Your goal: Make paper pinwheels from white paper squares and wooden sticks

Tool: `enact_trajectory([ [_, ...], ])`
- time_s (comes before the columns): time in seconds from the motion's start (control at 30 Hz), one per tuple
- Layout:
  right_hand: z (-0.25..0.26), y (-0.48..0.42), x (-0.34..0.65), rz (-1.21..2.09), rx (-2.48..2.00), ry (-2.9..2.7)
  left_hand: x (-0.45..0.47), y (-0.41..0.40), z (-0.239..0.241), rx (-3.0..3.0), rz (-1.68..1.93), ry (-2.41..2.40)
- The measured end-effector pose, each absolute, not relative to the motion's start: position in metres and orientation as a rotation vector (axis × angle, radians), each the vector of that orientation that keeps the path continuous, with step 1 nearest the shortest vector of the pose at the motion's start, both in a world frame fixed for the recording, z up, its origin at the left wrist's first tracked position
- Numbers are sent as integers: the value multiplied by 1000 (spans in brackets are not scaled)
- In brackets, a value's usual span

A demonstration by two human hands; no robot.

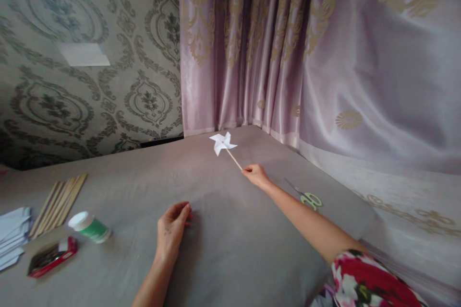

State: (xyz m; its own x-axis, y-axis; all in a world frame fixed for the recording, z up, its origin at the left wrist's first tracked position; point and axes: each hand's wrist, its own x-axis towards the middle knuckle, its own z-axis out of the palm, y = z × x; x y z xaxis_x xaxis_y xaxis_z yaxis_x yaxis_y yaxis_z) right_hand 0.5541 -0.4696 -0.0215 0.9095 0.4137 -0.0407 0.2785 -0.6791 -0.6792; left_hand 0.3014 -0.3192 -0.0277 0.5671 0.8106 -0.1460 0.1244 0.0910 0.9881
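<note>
My right hand (256, 174) is stretched far forward and pinches the lower end of a thin wooden stick. A white paper pinwheel (222, 142) sits on the stick's far end, held just above the grey cloth-covered surface (223, 240) near the curtain corner. My left hand (173, 228) rests on the cloth nearer to me, fingers loosely curled and slightly apart, with nothing in it.
At the left lie a bundle of wooden sticks (59, 203), a stack of white paper (12, 235), a green-and-white glue bottle (90, 227) on its side and a red flat box (52, 256). Green-handled scissors (306, 195) lie right of my forearm. Curtains (324, 57) hang behind.
</note>
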Motion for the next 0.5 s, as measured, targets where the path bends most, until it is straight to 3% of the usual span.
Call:
enact_trajectory([
  [0.2, -10, -496, 633, 159, -2587, -224, 302, -318, -29, 1542, 553, 844],
  [0.5, -20, -487, 672, 56, -2723, -33, 304, -317, -29, 1596, 495, 870],
])
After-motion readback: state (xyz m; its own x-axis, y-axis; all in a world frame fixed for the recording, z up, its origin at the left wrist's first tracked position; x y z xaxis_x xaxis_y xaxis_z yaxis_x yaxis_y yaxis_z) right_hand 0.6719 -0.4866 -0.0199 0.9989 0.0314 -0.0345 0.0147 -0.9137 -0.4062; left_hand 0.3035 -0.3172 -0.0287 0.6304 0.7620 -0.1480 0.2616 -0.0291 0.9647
